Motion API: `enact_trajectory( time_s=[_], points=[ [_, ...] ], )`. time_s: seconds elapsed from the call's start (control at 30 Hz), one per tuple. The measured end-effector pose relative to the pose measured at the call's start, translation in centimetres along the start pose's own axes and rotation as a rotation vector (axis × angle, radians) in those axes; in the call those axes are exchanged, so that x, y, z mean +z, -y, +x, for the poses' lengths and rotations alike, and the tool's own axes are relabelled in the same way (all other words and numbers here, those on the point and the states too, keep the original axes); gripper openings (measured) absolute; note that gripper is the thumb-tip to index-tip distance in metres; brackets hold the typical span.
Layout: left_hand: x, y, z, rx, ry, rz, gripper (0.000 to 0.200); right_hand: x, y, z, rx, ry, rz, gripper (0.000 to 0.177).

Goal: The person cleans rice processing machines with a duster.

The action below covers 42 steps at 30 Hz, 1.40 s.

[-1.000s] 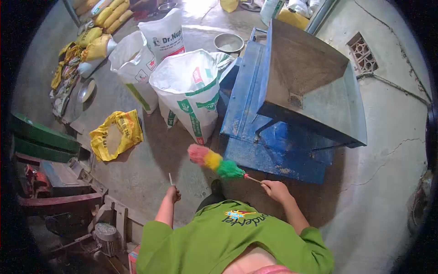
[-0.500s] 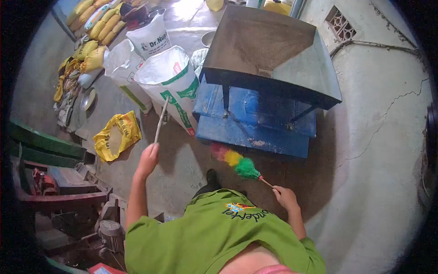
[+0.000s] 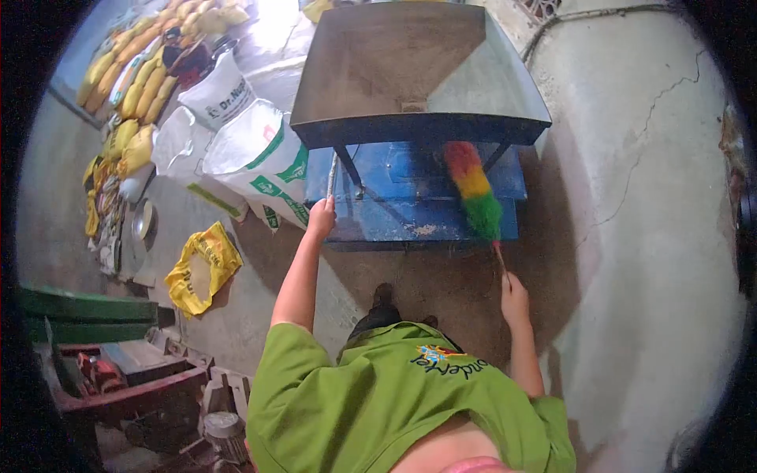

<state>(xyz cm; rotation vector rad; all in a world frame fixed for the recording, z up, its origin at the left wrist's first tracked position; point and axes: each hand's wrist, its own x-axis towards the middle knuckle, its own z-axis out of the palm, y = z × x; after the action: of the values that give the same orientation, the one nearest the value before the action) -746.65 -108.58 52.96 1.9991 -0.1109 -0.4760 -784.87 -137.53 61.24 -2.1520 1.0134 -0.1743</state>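
My right hand (image 3: 514, 298) grips the thin handle of a feather duster (image 3: 471, 185) with red, yellow and green bands. Its fluffy head overlaps the front of a blue machine base (image 3: 410, 214), and the red tip reaches just below the hopper's lower edge. My left hand (image 3: 322, 217) is closed round a thin pale stick (image 3: 332, 175) pointing up and away, its upper end near the hopper's left corner. Above the base stands a wide metal hopper (image 3: 386, 63) on dark legs, its sloping inside showing a brownish-grey surface.
White sacks (image 3: 252, 142) stand open to the left of the machine. A yellow sack (image 3: 203, 268) lies on the floor nearer me. Several filled sacks (image 3: 142, 79) are stacked far left. Green and rusty machinery (image 3: 118, 370) is at lower left; a cracked wall (image 3: 631, 158) rises on the right.
The duster has swung upward and right, from over the floor to the blue base. My left hand with the stick has moved right, from the white sack to the machine. The view has shifted too.
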Motion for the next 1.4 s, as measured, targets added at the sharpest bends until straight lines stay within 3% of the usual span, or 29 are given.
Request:
enact_trajectory(
  time_s=[0.07, 0.17, 0.23, 0.27, 0.33, 0.4, 0.43, 0.53, 0.57, 0.6, 0.67, 0.73, 0.8, 0.87, 0.93, 1.0, 1.07, 1.17, 1.2, 1.3, 1.33, 1.4],
  points=[
    [0.1, 1.2, 1.7, 0.21, -0.115, 0.247, 0.037, 2.5, 1.6, 1.6, 0.074, -0.007, -0.038, 0.032],
    [-1.0, -2.5, 0.8, 0.168, -0.068, 0.375, 0.035, 5.8, 2.7, 2.5, 0.16, 0.016, -0.042, 0.032],
    [-1.8, -3.3, 1.2, 0.197, 0.0, 0.495, 0.035, 6.7, 2.4, 1.8, -0.055, 0.137, -0.085, 0.032],
    [-2.3, -3.4, 1.5, 0.22, 0.054, 0.612, 0.035, 6.0, 2.5, 1.0, -0.041, 0.132, -0.088, 0.032],
    [-2.9, -4.2, 2.1, 0.144, 0.137, 0.62, 0.036, 2.6, 3.0, -1.3, -0.042, 0.336, -0.213, 0.029],
    [-3.5, -5.5, 2.2, 0.008, 0.32, 0.652, 0.036, 0.0, 1.5, -3.5, 0.007, 0.295, -0.414, 0.025],
    [-3.5, -4.5, 2.8, 0.139, 0.293, 0.663, 0.037, -0.7, -0.6, -4.8, 0.012, 0.201, -0.414, 0.024],
    [-3.5, -3.7, 3.9, 0.277, 0.297, 0.78, 0.037, -2.2, -3.4, -7.7, 0.125, -0.043, -0.401, 0.025],
    [-3.3, -3.9, 4.0, 0.294, 0.322, 0.782, 0.037, -2.3, -3.5, -8.7, 0.219, -0.19, -0.384, 0.027],
    [-3.3, -4.4, 4.0, 0.27, 0.34, 0.833, 0.038, -1.9, -3.2, -9.1, 0.247, -0.208, -0.384, 0.027],
    [-3.0, -5.5, 3.8, 0.275, 0.382, 0.885, 0.04, -0.1, -3.3, -9.5, 0.443, -0.377, -0.161, 0.027],
    [-2.9, -6.0, 3.4, 0.287, 0.367, 0.916, 0.042, 3.2, -4.1, -10.0, 0.295, -0.378, -0.066, 0.024],
    [-2.9, -5.4, 3.6, 0.343, 0.347, 0.946, 0.043, 5.2, -1.5, -10.3, 0.256, -0.171, -0.105, 0.022],
    [-2.5, -5.8, 3.8, 0.395, 0.315, 0.972, 0.044, 5.2, 1.1, -9.6, 0.201, 0.08, -0.388, 0.024],
    [-2.6, -7.2, 3.2, 0.223, 0.388, 0.945, 0.046, 4.5, 0.6, -9.2, 0.284, 0.04, -0.458, 0.026],
    [-2.5, -5.7, 4.5, 0.321, 0.333, 0.963, 0.048, 3.7, -0.8, -8.8, 0.364, 0.004, -0.524, 0.028],
    [-2.6, -6.7, 4.8, 0.142, 0.475, 0.854, 0.049, 3.2, -3.6, -8.5, 0.556, -0.384, -0.188, 0.031],
    [-2.7, -7.1, 5.1, 0.104, 0.497, 0.722, 0.048, 3.7, -7.8, -7.2, 0.572, -0.537, -0.124, 0.03],
    [-2.7, -7.3, 4.8, 0.112, 0.5, 0.72, 0.048, 3.5, -6.4, -6.8, 0.574, -0.546, -0.124, 0.03],
    [-2.8, -7.8, 4.5, 0.11, 0.507, 0.713, 0.046, 4.2, -1.4, -5.1, 0.389, -0.321, -0.259, 0.033],
    [-2.8, -7.3, 4.8, 0.078, 0.528, 0.673, 0.046, 3.7, -0.1, -4.4, 0.389, -0.326, -0.258, 0.033],
    [-3.0, -7.5, 4.9, 0.055, 0.546, 0.635, 0.045, 2.3, 2.0, -2.8, 0.491, -0.103, -0.33, 0.038]
  ],
)
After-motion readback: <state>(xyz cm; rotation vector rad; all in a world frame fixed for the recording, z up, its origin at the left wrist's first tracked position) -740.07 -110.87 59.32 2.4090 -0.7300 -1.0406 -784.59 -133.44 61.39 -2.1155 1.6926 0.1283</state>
